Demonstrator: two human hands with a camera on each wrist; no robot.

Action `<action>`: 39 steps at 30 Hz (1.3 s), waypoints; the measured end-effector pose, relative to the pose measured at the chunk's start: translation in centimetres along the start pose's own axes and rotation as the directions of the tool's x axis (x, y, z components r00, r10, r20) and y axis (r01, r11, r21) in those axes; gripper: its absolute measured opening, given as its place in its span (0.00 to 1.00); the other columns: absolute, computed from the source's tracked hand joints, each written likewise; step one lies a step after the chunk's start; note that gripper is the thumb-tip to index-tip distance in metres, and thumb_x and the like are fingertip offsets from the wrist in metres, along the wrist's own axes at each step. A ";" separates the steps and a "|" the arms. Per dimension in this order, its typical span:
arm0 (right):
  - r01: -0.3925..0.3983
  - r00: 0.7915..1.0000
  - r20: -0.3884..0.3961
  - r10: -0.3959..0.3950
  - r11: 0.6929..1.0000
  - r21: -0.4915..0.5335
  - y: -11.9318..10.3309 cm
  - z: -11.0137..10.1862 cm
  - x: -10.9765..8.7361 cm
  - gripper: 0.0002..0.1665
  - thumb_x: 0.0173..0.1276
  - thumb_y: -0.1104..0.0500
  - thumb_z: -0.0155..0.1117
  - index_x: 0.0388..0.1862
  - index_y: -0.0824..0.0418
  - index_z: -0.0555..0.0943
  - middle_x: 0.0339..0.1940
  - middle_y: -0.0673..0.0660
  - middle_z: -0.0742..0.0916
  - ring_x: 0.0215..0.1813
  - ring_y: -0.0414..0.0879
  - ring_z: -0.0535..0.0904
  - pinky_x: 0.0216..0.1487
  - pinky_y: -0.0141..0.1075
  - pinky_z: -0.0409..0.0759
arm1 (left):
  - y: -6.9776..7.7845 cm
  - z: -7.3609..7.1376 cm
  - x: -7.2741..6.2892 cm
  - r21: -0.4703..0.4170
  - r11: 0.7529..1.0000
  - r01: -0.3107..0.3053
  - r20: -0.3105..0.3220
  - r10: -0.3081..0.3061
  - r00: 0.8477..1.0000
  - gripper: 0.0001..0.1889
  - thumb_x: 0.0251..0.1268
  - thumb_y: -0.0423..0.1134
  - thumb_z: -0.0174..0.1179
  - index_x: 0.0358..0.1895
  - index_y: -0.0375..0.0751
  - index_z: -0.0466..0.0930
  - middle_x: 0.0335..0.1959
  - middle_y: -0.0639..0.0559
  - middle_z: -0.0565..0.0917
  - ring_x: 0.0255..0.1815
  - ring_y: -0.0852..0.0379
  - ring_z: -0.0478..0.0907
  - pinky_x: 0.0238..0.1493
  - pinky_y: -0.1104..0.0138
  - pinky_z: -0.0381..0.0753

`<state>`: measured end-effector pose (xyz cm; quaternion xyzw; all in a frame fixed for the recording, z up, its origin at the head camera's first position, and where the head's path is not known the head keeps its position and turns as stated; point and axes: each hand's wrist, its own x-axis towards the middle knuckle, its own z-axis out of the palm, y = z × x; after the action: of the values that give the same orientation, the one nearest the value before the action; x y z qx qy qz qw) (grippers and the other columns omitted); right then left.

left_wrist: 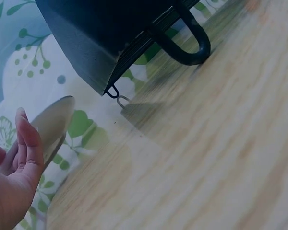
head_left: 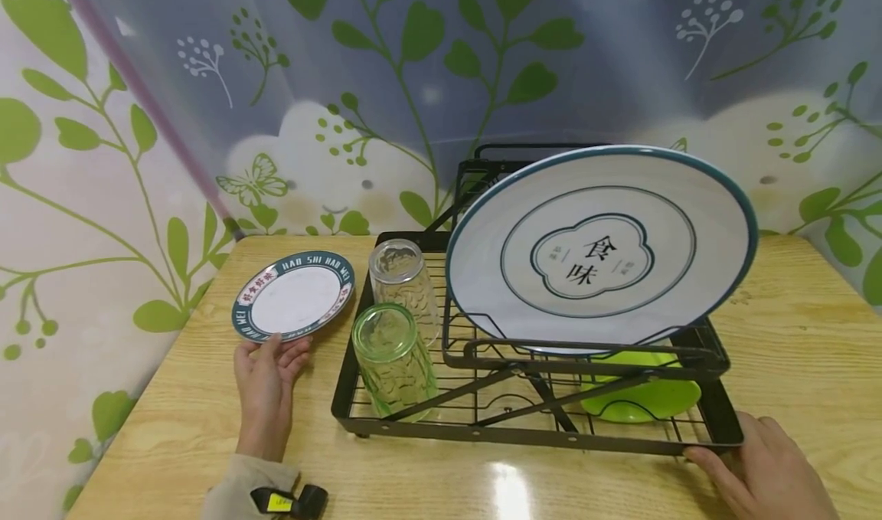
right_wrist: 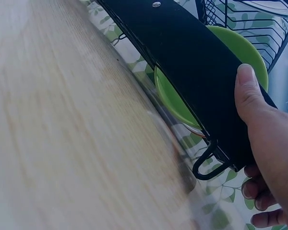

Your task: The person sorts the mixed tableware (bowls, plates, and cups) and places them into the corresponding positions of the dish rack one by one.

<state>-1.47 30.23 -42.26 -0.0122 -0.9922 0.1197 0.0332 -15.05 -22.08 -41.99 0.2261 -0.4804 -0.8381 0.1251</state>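
Note:
My left hand (head_left: 265, 390) pinches the near rim of a small white plate (head_left: 296, 303) with a dark teal lettered border. Tilted, the plate is held left of a black metal dish rack (head_left: 537, 436); in the left wrist view the plate (left_wrist: 55, 120) appears nearly edge-on, raised off the table. At the rack's near right corner, my right hand (head_left: 782, 470) grips the frame. The right wrist view shows its thumb lying on the black side panel (right_wrist: 197, 72), with the other fingers curled at the corner, partly hidden.
A large white plate (head_left: 475, 275) leans upright in the rack. An upturned clear glass (head_left: 406, 282) and an upturned green glass (head_left: 396, 367) stand at its left end. A green bowl (head_left: 644, 401) sits low at the right. Behind the wooden table (head_left: 813, 336) hangs a leaf-patterned cloth.

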 end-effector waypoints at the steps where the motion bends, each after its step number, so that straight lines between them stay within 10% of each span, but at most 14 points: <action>1: 0.006 1.000 -0.011 -0.006 1.000 -0.001 0.0 0.0 0.0 0.40 0.65 0.37 0.62 0.46 0.77 0.74 0.33 0.65 0.82 0.37 0.60 0.76 0.39 0.58 0.76 | 0.0 0.0 0.0 -0.002 1.000 -0.002 0.000 0.002 1.000 0.07 0.77 0.34 0.40 0.48 0.44 0.52 0.28 0.48 0.81 0.27 0.57 0.82 0.31 0.69 0.82; 17: 0.050 0.990 -0.136 -0.048 0.999 0.017 0.0 0.5 -0.6 0.38 0.62 0.38 0.66 0.42 0.76 0.75 0.28 0.61 0.79 0.31 0.55 0.74 0.31 0.54 0.76 | 0.1 0.2 -0.1 -0.006 0.999 -0.038 0.015 0.038 0.999 0.08 0.77 0.34 0.41 0.47 0.44 0.51 0.27 0.47 0.81 0.26 0.57 0.82 0.29 0.70 0.81; 39: 0.044 0.995 -0.094 -0.044 0.999 -0.004 -0.2 0.3 -0.4 0.40 0.64 0.38 0.63 0.47 0.77 0.74 0.33 0.65 0.82 0.35 0.59 0.76 0.37 0.57 0.76 | 0.2 0.4 -0.2 0.041 0.999 -0.004 0.013 0.004 1.000 0.08 0.78 0.36 0.41 0.50 0.45 0.51 0.32 0.47 0.81 0.30 0.57 0.82 0.35 0.69 0.82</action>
<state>-1.13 29.99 -42.49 0.0042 -0.9896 0.1175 0.0827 -15.07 -21.77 -41.57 0.2222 -0.4987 -0.8293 0.1190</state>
